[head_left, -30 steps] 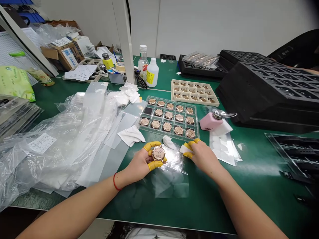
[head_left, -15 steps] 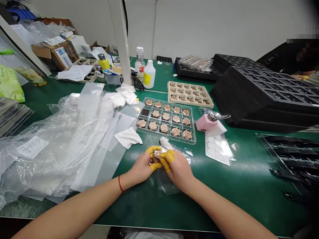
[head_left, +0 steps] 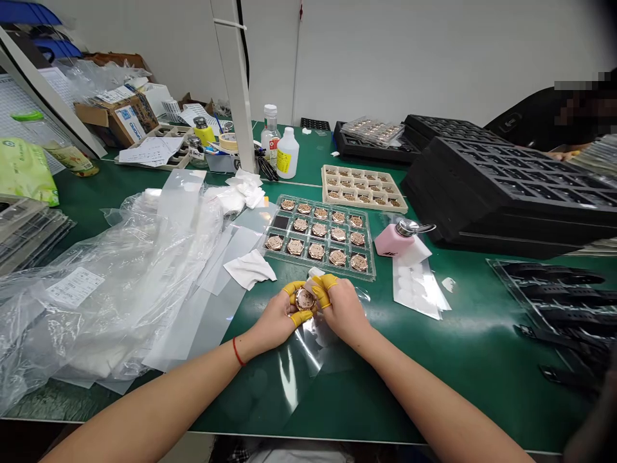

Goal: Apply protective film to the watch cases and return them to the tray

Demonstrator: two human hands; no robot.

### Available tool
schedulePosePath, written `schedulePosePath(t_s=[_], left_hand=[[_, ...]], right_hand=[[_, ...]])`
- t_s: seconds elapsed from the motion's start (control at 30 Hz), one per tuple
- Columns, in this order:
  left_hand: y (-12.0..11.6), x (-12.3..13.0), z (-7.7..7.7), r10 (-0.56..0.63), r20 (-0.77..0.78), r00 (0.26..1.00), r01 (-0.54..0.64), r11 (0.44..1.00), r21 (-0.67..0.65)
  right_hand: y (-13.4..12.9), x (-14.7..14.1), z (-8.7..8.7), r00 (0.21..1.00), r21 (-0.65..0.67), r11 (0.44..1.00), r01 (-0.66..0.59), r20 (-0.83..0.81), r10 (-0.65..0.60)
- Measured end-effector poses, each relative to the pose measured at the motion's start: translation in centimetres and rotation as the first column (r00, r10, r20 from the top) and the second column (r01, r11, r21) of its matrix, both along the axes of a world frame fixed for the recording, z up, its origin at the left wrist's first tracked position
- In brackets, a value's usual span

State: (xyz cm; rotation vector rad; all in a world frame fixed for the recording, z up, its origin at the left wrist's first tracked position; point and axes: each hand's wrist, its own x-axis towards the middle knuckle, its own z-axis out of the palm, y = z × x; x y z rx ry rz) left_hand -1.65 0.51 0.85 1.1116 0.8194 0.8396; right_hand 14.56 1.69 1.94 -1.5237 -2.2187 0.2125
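Observation:
My left hand [head_left: 277,316], in yellow finger cots, grips a round rose-gold watch case [head_left: 305,299] by its edge, and the engraved face with small markings points up. At the case's right side is my right hand [head_left: 344,305], also in yellow finger cots, its fingers pinched on a small white cloth [head_left: 316,272] that shows above them. Clear plastic film [head_left: 315,347] lies under both hands. Just beyond stands a clear tray [head_left: 328,274] of similar rose-gold watch cases [head_left: 317,251], with one dark square slot at its left.
A pink pump bottle [head_left: 393,241] and white sheets [head_left: 414,292] are on the right, with watch straps [head_left: 559,292] farther out. Plastic bags [head_left: 110,308] cover the left. Behind are a beige tray [head_left: 364,204], black trays [head_left: 482,212] and a co-worker's dark sleeve [head_left: 525,119].
My right fingers have moved off the face of the watch case to its right edge, uncovering the engraved face. The camera view has shifted slightly.

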Motion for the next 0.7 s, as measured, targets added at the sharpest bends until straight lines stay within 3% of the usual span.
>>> schedulePosePath(t_s=[0.1,0.2,0.37,0.53,0.7], left_hand=[[0.2,-0.1,0.3,-0.022,0.027,0.999,0.022,0.999,-0.024],[0.2,-0.3,0.5,-0.036,0.047,0.998,0.038,0.998,-0.043],[0.0,-0.2,0.3,-0.071,0.031,0.997,0.071,0.997,-0.006],[0.1,0.0,0.7,-0.068,-0.006,0.998,0.068,0.997,-0.033],[0.4,0.2,1.2,-0.06,0.001,0.998,0.06,0.996,-0.064]], right_hand=[[0.0,0.8,0.9,0.981,-0.061,0.998,-0.002,-0.193,-0.01],[-0.5,1.4,1.8,0.966,-0.018,0.997,-0.076,-0.249,0.07],[-0.9,0.9,1.4,0.963,0.131,0.958,-0.255,-0.05,0.263],[-0.6,0.2,0.6,0.951,0.194,0.934,-0.301,0.14,0.277],[-1.0,0.4,0.4,0.938,0.201,0.922,-0.33,0.177,0.297]])
